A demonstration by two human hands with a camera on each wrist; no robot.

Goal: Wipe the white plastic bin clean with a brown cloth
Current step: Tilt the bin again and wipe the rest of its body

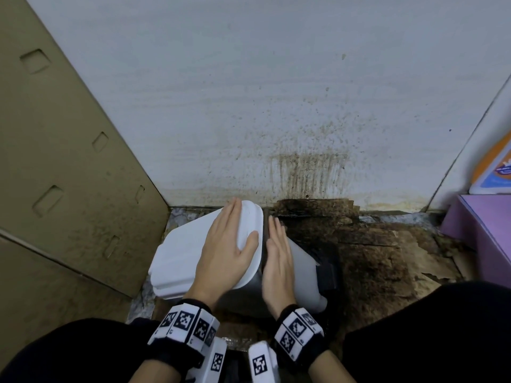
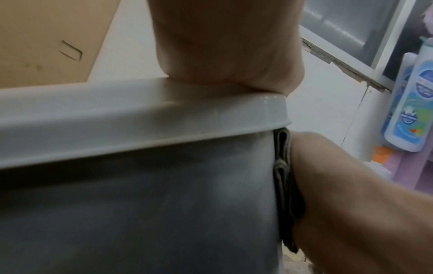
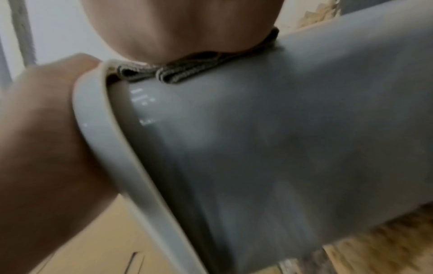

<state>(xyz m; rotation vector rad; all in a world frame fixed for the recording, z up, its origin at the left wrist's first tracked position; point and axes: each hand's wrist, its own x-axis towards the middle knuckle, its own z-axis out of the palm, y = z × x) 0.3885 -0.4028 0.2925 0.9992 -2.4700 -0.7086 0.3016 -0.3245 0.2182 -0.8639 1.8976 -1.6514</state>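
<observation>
close below me, both my wrists reach forward over my dark-clad knees to the white plastic bin (image 1: 177,261), which lies tipped with its lid toward the cardboard panel (image 1: 69,161) on its left. my left hand (image 1: 225,255) lies flat on the bin's lid (image 2: 140,107), fingers straight and together, thumb spread along the lid's rim. my right hand (image 1: 278,261) stands on edge against the bin's side wall just right of the lid, fingers straight and pointing away from me; it presses the folded brown cloth (image 2: 284,185) flat against that wall rather than gripping it. from the right wrist view the cloth (image 3: 173,74) is bunched under my palm right at the lid's lip. to the right of the bin the stained cardboard floor (image 1: 373,258) lies open as far as a purple box (image 1: 484,233). just beyond the bin stands the white wall (image 1: 249,92), spattered and streaked brown above the floor, and the bin's far end sits near it.
</observation>
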